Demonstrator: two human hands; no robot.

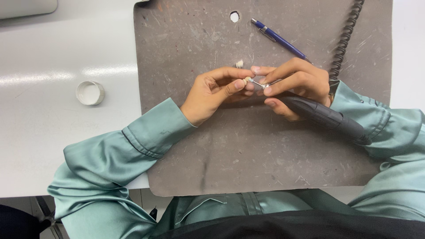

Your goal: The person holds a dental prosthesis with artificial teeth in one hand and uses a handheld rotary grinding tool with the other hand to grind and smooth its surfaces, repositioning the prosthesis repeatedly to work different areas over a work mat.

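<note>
Left hand (212, 94): fingers curled in, thumb and fingertips pinched narrowly on a small cream-coloured piece (248, 79); held over the middle of the grey work mat (248, 150). The piece is too small to tell its shape or which way it faces.

Right hand (293, 84): closed in a pen-like grip around a black rotary handpiece (325, 117), forefinger stretched along the metal nose. The fingertips of the two hands touch or nearly touch.

Black rotary handpiece: long axis runs from lower right to upper left; thick black body lies over the right wrist, slim metal tip (256, 83) points left at the cream piece and meets it. A black coiled cord (345, 35) runs up the mat's right side to the top edge.

Grey work mat: scratched and stained, with a round hole (234, 16) near its top edge; lies on a white table (57, 132).

Blue pen (278, 39): lies on the mat above the right hand, aslant, one end to the upper left.

Small whitish lump (239, 63): on the mat just above the hands.

White round cap (90, 92): on the table left of the mat, well apart from the hands, open side up; nothing shows inside it.

Sleeves (124, 155): green, satin-like, on both arms.
</note>
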